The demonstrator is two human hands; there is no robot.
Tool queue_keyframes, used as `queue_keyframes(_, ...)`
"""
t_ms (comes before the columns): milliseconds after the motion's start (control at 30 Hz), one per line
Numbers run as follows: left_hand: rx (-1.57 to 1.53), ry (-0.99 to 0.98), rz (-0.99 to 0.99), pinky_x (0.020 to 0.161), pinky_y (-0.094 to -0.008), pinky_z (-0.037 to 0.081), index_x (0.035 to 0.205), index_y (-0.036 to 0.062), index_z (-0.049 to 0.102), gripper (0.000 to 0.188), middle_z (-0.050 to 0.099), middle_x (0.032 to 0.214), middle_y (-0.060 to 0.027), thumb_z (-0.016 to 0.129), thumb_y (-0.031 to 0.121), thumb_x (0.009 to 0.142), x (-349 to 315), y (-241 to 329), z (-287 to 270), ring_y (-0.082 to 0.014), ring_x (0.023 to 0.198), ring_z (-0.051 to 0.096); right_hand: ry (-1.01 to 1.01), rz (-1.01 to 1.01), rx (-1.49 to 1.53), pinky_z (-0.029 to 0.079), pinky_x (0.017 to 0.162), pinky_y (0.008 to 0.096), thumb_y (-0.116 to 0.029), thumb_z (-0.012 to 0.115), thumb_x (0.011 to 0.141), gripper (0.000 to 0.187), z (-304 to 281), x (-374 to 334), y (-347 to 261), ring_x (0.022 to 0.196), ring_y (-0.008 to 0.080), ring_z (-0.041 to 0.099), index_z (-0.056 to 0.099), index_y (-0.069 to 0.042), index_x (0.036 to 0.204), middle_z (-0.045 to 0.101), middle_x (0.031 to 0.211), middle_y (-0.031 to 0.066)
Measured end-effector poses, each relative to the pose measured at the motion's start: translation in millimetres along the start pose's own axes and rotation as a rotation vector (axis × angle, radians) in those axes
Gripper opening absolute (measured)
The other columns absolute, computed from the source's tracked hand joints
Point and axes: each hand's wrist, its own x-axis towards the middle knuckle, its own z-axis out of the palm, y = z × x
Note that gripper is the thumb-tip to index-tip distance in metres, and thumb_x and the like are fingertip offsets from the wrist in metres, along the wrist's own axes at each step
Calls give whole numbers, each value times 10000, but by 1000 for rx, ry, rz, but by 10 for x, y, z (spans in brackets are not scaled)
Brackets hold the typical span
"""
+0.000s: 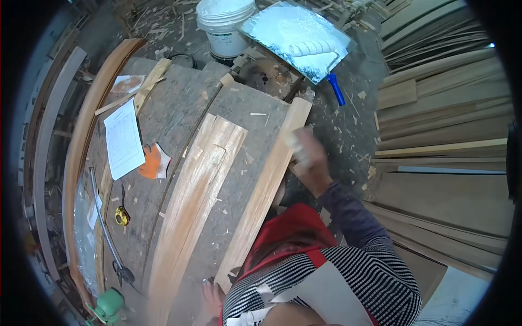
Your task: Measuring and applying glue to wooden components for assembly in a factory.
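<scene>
A long narrow wooden plank (266,187) lies along the near edge of the worktable (179,98). At its far end is my right hand (311,160), closed and blurred, with a small pale thing in its fingers that I cannot make out; it rests against the plank's side. My left hand (212,298) is down by the plank's lower end, fingers stretched out, partly hidden by my body. Two wider boards (187,217) lie side by side just left of the plank, with a thin wood strip on top.
On the table are a paper sheet (124,138), an orange glove (154,161), a yellow tape measure (122,216) and a green container (110,304). Beyond stand a circular saw blade (269,79), a white bucket (225,27) and a paint roller (312,48) on a white-coated panel. Stacked boards (446,114) line the right.
</scene>
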Motion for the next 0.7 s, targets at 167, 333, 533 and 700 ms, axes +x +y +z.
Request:
queue_keyframes(167,-579,19,-580,858,-405,487,1164,-8,564,423,615,1135,-175,548,368,970,1046,668,-350,-300,997,603,-844,-576,266,405,962,464,-140,654,749,434,785,-115,-809,1135,299,540,622,-133,1182,585,1194,108)
queue_keyframes(333,-2214,127,-1352,725,-303,496,1205,37,589,464,646,901,-79,524,444,992,1924,1540,-184,-193,819,617,-1070,-846,480,430,927,424,-138,685,706,403,942,-52,-214,1048,277,563,633,-138,1106,600,1153,81)
queue_keyframes(533,-2349,626,-1501,760,-272,496,1205,45,544,387,621,924,-16,470,383,1032,2507,1917,-24,-154,831,601,-1021,-728,144,431,949,426,-42,597,691,536,-296,1613,1801,1084,280,581,633,-138,1217,647,1146,55)
queue_keyframes(700,-2199,853,-1492,919,-330,504,1222,4,551,389,651,1100,-74,514,333,1019,2853,2240,79,-214,1014,622,-1088,-616,17,443,922,428,-29,573,809,441,-394,2377,2022,1168,242,592,626,-102,1240,632,1272,77)
